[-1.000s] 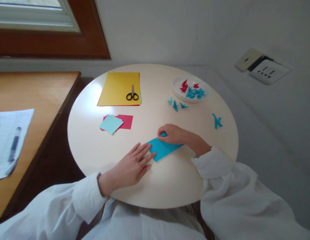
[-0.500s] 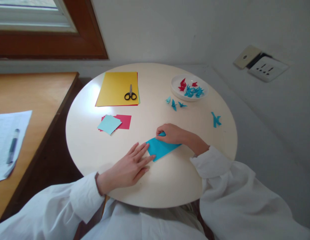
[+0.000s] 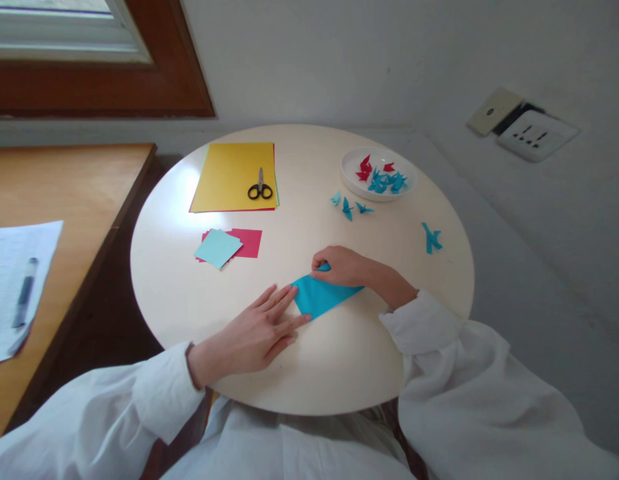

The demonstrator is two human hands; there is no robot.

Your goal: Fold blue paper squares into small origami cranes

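A sheet of blue paper (image 3: 322, 298) lies near the front of the round table, with its far edge turned up in a fold. My left hand (image 3: 256, 332) is flat and spread, and its fingertips touch the paper's left edge. At the far edge, my right hand (image 3: 342, 265) has its fingers curled and pinches the folded part of the paper. My right hand and wrist hide some of the paper's far side. Left of the paper are small paper squares, a light blue one (image 3: 218, 248) on top of pink ones (image 3: 250, 243).
Scissors (image 3: 260, 185) rest on stacked coloured sheets (image 3: 226, 177). A white dish (image 3: 350, 185) holds red and blue folded-paper cranes, with 3 more cranes (image 3: 347, 209) before it. Blue paper strips (image 3: 431, 238) lie at the right. A wooden desk (image 3: 89, 180) stands left of the round table (image 3: 169, 287).
Both hands keep nearly the same places on the blue paper. The paper's near corner has shifted very slightly away from me.
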